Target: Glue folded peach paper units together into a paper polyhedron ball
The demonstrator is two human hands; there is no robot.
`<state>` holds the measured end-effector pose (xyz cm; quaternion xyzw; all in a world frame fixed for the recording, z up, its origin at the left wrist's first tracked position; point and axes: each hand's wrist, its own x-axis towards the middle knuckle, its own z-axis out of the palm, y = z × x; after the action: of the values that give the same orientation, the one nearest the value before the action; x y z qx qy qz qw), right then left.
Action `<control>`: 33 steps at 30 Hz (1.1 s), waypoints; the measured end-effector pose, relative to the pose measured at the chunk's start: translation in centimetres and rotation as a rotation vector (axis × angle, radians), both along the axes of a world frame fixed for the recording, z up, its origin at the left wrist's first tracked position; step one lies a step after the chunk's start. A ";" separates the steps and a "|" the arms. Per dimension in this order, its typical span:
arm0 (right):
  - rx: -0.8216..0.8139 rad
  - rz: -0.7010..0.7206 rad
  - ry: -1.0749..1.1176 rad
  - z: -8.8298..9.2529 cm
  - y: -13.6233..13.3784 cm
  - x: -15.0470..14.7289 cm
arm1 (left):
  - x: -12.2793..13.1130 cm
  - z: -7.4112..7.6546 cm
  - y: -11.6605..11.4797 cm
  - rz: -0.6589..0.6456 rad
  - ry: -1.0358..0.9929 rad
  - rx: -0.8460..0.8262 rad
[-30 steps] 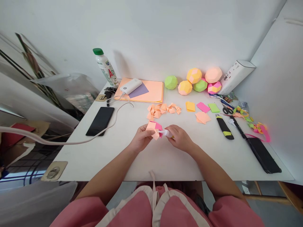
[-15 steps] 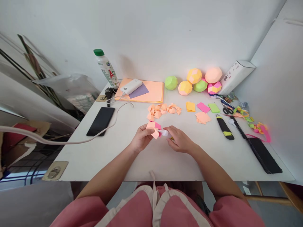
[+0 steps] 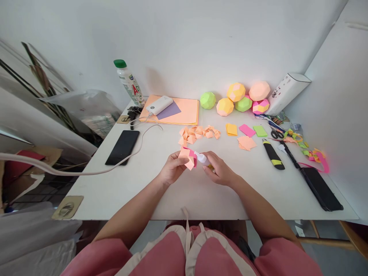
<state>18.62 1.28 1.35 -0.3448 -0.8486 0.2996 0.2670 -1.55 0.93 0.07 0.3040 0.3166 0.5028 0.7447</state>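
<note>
Over the middle of the table, my left hand (image 3: 173,167) pinches a folded paper piece (image 3: 186,155) in peach and pink. My right hand (image 3: 217,168) is wrapped round a small glue bottle (image 3: 202,158) with a white nozzle. Its tip points left and meets the pink edge of the paper piece; whether it touches is too small to tell. Just beyond my hands lie several folded peach paper units (image 3: 191,135). Farther right are small stacks of yellow paper (image 3: 231,129), pink paper (image 3: 247,130), green paper (image 3: 260,131) and peach paper (image 3: 246,143).
Several faceted paper balls (image 3: 225,107) sit against the wall. On the right are a utility knife (image 3: 272,154), scissors (image 3: 277,134) and a black case (image 3: 322,188). A phone (image 3: 122,148), a cable (image 3: 135,154), a power bank (image 3: 160,105) and a bottle (image 3: 130,84) stand or lie left.
The glue bottle has tilted, so its nozzle now points more upward at the upper pink edge. The paper piece has shifted very slightly right in my left hand.
</note>
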 end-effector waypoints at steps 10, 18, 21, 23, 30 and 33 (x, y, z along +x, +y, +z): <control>0.164 -0.064 0.356 0.2 0.0 0.3 | -0.3 0.0 0.0 -0.091 -0.015 0.121; 0.282 -0.522 0.764 1.4 1.5 2.1 | -0.2 -0.1 0.0 -0.105 -0.041 0.155; 0.276 -0.773 0.761 0.2 3.7 4.1 | -0.6 0.2 0.2 -0.040 -0.068 0.137; 0.198 -0.942 0.663 -1.2 5.3 5.8 | -1.3 0.7 0.5 0.045 -0.110 0.110; -0.116 -1.118 0.319 -5.2 8.2 8.5 | -2.3 1.7 1.3 0.123 -0.179 0.103; -0.054 -1.101 0.200 -4.9 7.8 8.1 | -1.5 1.1 1.0 0.036 -0.175 0.087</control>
<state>26.67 9.09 -3.56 -0.7135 -0.5058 0.1687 0.4545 -3.09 1.97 1.22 0.2851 0.2335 0.5540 0.7465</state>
